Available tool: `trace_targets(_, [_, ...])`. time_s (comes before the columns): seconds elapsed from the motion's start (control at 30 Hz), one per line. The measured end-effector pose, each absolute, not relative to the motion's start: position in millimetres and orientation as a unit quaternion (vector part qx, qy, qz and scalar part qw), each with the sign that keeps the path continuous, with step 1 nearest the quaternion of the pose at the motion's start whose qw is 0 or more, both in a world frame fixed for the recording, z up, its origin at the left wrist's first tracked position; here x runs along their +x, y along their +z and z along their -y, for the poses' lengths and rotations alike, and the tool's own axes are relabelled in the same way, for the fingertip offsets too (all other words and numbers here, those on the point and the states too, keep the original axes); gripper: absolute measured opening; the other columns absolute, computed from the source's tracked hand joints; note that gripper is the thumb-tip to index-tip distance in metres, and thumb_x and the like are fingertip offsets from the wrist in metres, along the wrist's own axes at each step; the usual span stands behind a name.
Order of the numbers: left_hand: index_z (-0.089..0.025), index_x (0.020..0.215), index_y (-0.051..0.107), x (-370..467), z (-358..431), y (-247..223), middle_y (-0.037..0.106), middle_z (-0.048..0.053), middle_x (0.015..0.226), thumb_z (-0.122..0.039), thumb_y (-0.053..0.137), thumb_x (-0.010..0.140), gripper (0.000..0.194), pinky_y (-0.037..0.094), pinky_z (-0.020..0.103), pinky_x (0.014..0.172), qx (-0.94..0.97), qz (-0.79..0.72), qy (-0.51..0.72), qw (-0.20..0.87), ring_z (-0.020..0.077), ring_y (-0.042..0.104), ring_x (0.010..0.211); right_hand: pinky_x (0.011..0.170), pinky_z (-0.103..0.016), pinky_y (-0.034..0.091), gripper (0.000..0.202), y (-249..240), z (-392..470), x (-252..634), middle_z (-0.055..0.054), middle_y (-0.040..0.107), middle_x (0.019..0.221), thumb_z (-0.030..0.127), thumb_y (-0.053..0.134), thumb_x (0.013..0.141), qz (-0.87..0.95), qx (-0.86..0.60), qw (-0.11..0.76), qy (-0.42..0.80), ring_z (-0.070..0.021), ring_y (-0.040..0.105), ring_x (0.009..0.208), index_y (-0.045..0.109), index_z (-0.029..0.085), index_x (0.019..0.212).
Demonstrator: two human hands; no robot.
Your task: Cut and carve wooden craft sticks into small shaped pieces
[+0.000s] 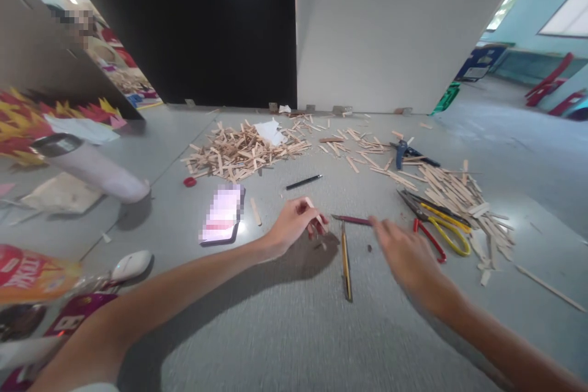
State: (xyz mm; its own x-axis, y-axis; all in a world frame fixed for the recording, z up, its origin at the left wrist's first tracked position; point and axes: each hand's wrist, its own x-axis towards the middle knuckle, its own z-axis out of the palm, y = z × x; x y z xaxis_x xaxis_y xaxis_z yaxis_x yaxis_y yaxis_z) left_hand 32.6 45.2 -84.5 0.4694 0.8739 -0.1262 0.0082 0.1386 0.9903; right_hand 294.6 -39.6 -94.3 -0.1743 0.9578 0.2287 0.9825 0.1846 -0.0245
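Between the thumb and fingers of my left hand (296, 223) is a short flat wooden stick (309, 204), tilted up over the table. My right hand (407, 251), a little blurred, has its fingertips at the rear end of a thin dark red craft knife (353, 219), whose pointed tip faces my left hand. Just below that knife lies a slim yellow tool with a narrow tip (346, 264). A black pen (304, 182) rests farther back. Close to my right hand are red-and-yellow-handled pliers (443, 229).
Wooden sticks form a heap (239, 150) at the back and a pile (459, 196) at right, near blue-handled clippers (402, 152). A phone (223, 213), white mouse (132, 266), tumbler (96, 168) and snack bag (37, 272) occupy the left. Black and white panels (390, 30) stand behind.
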Motion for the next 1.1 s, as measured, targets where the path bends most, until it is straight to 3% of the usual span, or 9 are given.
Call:
trace_targets(0.07, [-0.023,0.083,0.044,35,-43,-93,0.074,0.003,0.078,-0.035,0.067,0.095,0.029,0.046,0.019,0.044,0.551,-0.398,0.343,0.648,0.0125,0.067,0.053,0.059,-0.032,0.045,0.038,-96,37,265,-0.013,0.083,0.098,0.004,0.048,0.099,0.782,-0.618,0.083,0.009,-0.0258,0.077,0.075,0.071,0.018,0.126])
trace_targets(0.1, [-0.024,0.086,0.042,36,-41,-97,0.074,0.001,0.076,-0.038,0.069,0.096,0.032,0.043,0.018,0.041,0.546,-0.400,0.343,0.652,0.0117,0.065,0.048,0.055,-0.033,0.042,0.025,-97,34,253,-0.013,0.082,0.085,0.016,0.049,0.105,0.779,-0.621,0.084,0.022,-0.0266,0.076,0.067,0.073,0.016,0.115])
trace_targets(0.2, [-0.025,0.095,0.042,38,-39,-107,0.072,-0.003,0.077,-0.049,0.072,0.096,0.039,0.043,0.018,0.037,0.532,-0.401,0.346,0.661,0.0108,0.062,0.042,0.053,-0.033,0.040,0.021,-101,24,236,-0.013,0.081,0.081,0.037,0.064,0.101,0.781,-0.616,0.097,0.041,-0.0287,0.076,0.066,0.070,0.018,0.095])
trace_targets(0.37, [-0.024,0.102,0.043,35,-38,-113,0.070,-0.001,0.092,-0.052,0.082,0.089,0.050,0.054,0.023,0.041,0.518,-0.385,0.368,0.669,0.0123,0.068,0.050,0.053,-0.032,0.040,0.015,-109,11,236,-0.009,0.078,0.071,0.016,0.055,0.096,0.775,-0.608,0.156,0.070,-0.0254,0.074,0.061,0.061,0.024,0.086])
trace_targets(0.47, [-0.026,0.106,0.041,34,-37,-115,0.068,-0.001,0.100,-0.044,0.087,0.085,0.055,0.058,0.025,0.047,0.512,-0.382,0.391,0.662,0.0123,0.070,0.057,0.055,-0.030,0.045,0.016,-116,8,237,-0.006,0.077,0.070,0.019,0.044,0.103,0.764,-0.603,0.213,0.082,-0.0249,0.075,0.060,0.058,0.024,0.097])
trace_targets(0.77, [-0.024,0.149,0.028,31,-35,-120,0.063,-0.008,0.077,-0.033,0.065,0.103,0.060,0.045,0.019,0.049,0.547,-0.407,0.381,0.625,0.0092,0.055,0.049,0.063,-0.031,0.055,0.021,-124,11,236,-0.010,0.079,0.083,0.023,0.040,0.106,0.770,-0.556,0.304,0.075,-0.0255,0.078,0.070,0.061,0.021,0.109])
trace_targets(0.9, [-0.019,0.127,0.057,27,-36,-117,0.061,-0.003,0.077,-0.047,0.057,0.107,0.035,0.041,0.021,0.047,0.626,-0.418,0.319,0.576,0.0090,0.051,0.047,0.071,-0.033,0.061,0.028,-126,15,240,-0.014,0.082,0.096,0.019,0.041,0.105,0.788,-0.528,0.307,0.076,-0.0261,0.081,0.083,0.065,0.018,0.120])
trace_targets(1.0, [-0.020,0.116,0.058,26,-37,-117,0.059,-0.004,0.074,-0.055,0.054,0.106,0.037,0.040,0.021,0.045,0.640,-0.406,0.309,0.574,0.0093,0.050,0.044,0.069,-0.030,0.063,0.037,-130,20,243,-0.017,0.083,0.116,0.022,0.041,0.111,0.809,-0.494,0.311,0.064,-0.0243,0.083,0.090,0.064,0.017,0.139])
trace_targets(1.1, [-0.021,0.111,0.055,27,-36,-117,0.061,-0.004,0.072,-0.055,0.052,0.107,0.035,0.039,0.021,0.044,0.647,-0.392,0.300,0.581,0.0095,0.050,0.042,0.063,-0.027,0.063,0.042,-135,23,245,-0.015,0.085,0.109,0.025,0.041,0.115,0.820,-0.480,0.306,0.061,-0.0216,0.082,0.082,0.063,0.019,0.150])
